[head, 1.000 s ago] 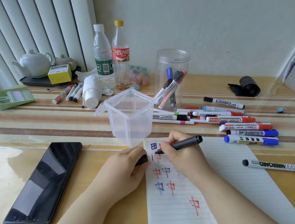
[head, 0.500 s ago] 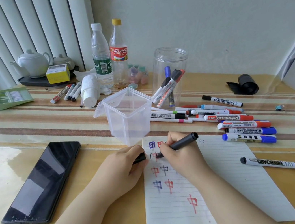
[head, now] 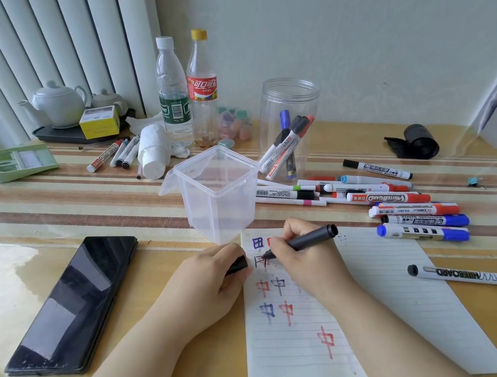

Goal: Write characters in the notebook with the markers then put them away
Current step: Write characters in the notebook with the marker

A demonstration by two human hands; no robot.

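While the right hand (head: 306, 260) is gripping the black marker (head: 305, 240), its tip is now adding strokes to a half-drawn character on the notebook (head: 389, 290); just beside, the left hand (head: 203, 287) is pinching the cap (head: 236, 265), so writing is continuing.

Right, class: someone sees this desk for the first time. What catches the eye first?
The right hand writing with a black marker on the lined notebook at front centre. Next, the loose markers scattered to its right, and the clear square tub standing just behind the page.
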